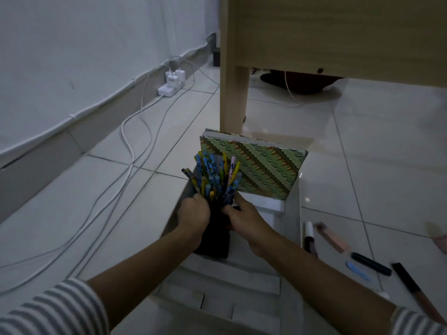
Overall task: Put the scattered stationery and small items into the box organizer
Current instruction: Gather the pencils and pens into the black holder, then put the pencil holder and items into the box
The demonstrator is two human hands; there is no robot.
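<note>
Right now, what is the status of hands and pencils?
Left hand, right hand grip pencil holder. Holder stands in box organizer. Black pen loose on floor.

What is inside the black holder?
Many coloured pens and pencils stand in the black holder, gripped by the left hand and right hand. Their lower ends are hidden.

No word, brand, number or sign can be read anywhere. The pencils [215, 175] standing in the black holder [215, 238] carry coloured printed markings, but these are too small and blurred to make out. The notebook [263, 170] cover shows only a green zigzag pattern.
</note>
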